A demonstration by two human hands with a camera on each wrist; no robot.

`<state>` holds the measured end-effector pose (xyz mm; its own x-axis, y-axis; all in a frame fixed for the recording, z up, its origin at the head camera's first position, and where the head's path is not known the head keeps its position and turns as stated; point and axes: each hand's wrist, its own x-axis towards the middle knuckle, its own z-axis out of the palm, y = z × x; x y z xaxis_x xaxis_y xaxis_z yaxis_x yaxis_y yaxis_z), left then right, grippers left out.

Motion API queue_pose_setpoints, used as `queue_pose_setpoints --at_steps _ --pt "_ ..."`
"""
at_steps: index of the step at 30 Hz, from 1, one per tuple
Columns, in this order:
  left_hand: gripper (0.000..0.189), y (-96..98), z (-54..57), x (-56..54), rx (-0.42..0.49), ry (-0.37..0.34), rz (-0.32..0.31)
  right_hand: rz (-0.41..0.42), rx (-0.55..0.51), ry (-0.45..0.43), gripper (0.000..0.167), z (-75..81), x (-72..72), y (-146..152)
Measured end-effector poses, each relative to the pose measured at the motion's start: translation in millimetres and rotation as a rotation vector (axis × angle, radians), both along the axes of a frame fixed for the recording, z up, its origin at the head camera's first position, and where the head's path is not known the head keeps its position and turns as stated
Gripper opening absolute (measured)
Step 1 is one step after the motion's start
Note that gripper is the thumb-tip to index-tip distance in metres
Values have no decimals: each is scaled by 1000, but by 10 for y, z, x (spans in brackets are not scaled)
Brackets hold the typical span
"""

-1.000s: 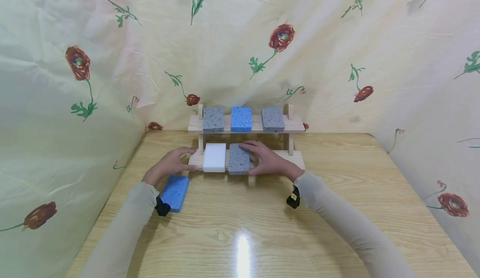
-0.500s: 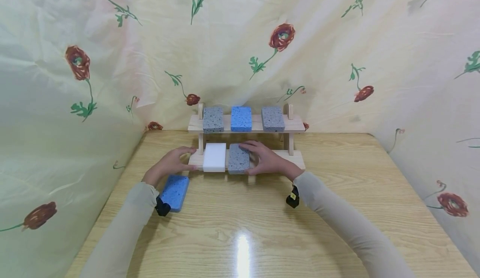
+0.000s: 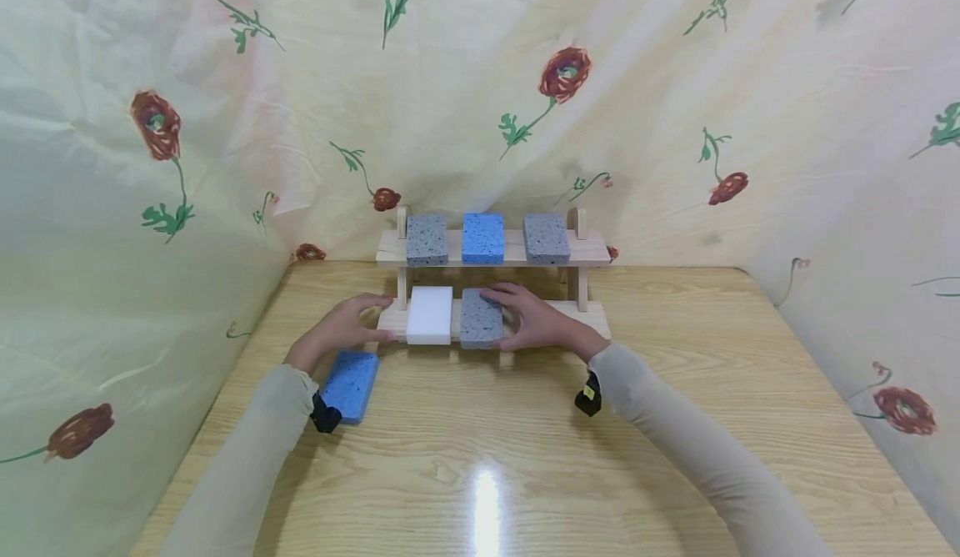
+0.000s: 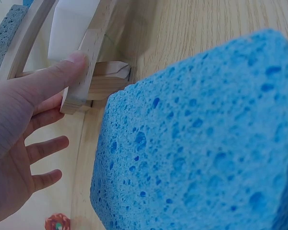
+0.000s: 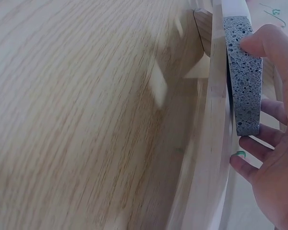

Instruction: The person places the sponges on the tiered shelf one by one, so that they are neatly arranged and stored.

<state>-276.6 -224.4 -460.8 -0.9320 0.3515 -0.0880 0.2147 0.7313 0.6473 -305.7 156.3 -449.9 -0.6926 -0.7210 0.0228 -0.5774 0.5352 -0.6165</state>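
My right hand [image 3: 536, 319] holds a grey speckled sponge [image 3: 480, 319] by its near and far edges, on the lower board of a two-tier wooden rack [image 3: 592, 319]. In the right wrist view the thumb presses the near side of the grey sponge [image 5: 245, 81]. My left hand [image 3: 341, 323] grips the left end of that lower board; in the left wrist view its thumb lies on the front edge of the rack [image 4: 89, 62] and the other fingers reach behind. Left of the grey sponge, a small gap away, lies a white sponge [image 3: 430, 315].
On the upper board lie a grey sponge [image 3: 427, 240], a blue sponge [image 3: 482, 238] and another grey sponge [image 3: 546, 238]. A loose blue sponge [image 3: 351, 386] lies on the wooden table [image 3: 420, 474] by the left wrist. Flowered cloth [image 3: 450, 123] hangs behind the rack.
The held grey sponge has shifted slightly to the right with my right hand, widening the gap to the white sponge. My left hand has stayed in place.
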Motion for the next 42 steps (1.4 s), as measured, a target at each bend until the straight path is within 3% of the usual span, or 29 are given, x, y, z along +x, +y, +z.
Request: queue_pose_setpoints --at_steps 8,30,42 --pt "74 3 -21 -7 4 -29 19 7 31 17 93 -28 -4 18" --pt "75 2 -5 4 6 -27 20 -32 29 -31 93 -66 -12 10" --pt "76 12 14 -6 -6 -28 15 -22 82 -11 91 -34 -35 -5"
